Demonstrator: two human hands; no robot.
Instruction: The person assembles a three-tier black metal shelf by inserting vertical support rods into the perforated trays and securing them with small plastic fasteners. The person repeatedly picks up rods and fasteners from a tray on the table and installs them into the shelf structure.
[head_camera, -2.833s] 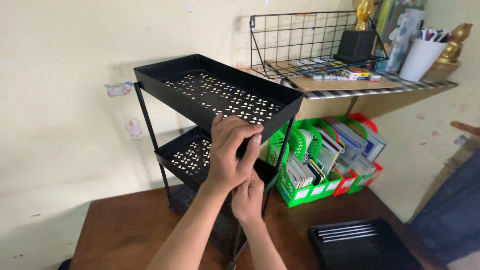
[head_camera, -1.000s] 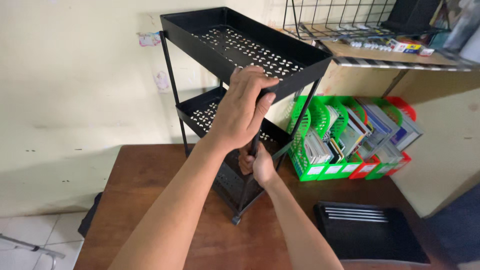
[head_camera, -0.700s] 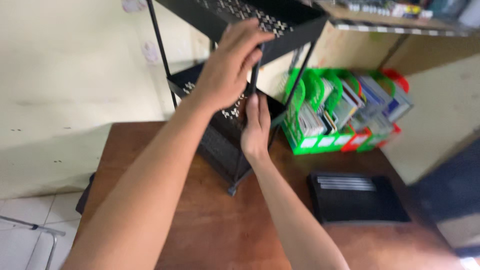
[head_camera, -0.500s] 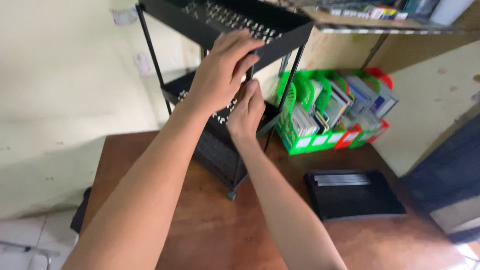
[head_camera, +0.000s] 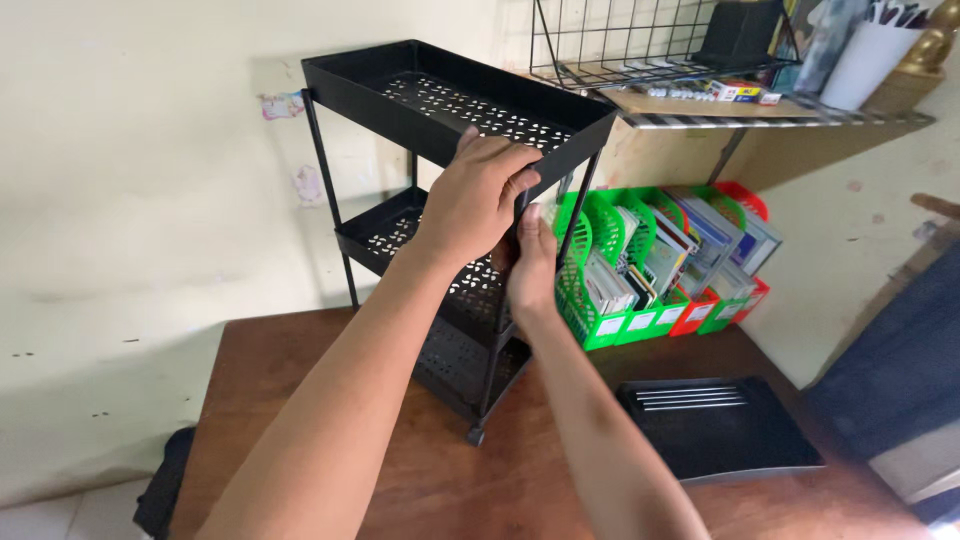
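A black three-tier rack (head_camera: 440, 100) with perforated trays stands on a brown wooden table (head_camera: 300, 400). My left hand (head_camera: 475, 200) grips the near corner of the rack's top tray, fingers curled over its rim. Just below it, my right hand (head_camera: 530, 265) is wrapped around the thin black upright pole at that corner, between the top and middle trays. The pole's foot (head_camera: 475, 436) rests on the table.
Green and red file holders (head_camera: 640, 275) full of papers stand against the wall to the right. A flat black tray (head_camera: 720, 425) lies on the table at the right. A wire basket (head_camera: 650, 45) and a white cup (head_camera: 865, 65) sit on the wall shelf above.
My right hand slid up the corner pole from near the lower tray to just under the top tray. My left hand stayed on the top tray's corner. The camera view swung about.
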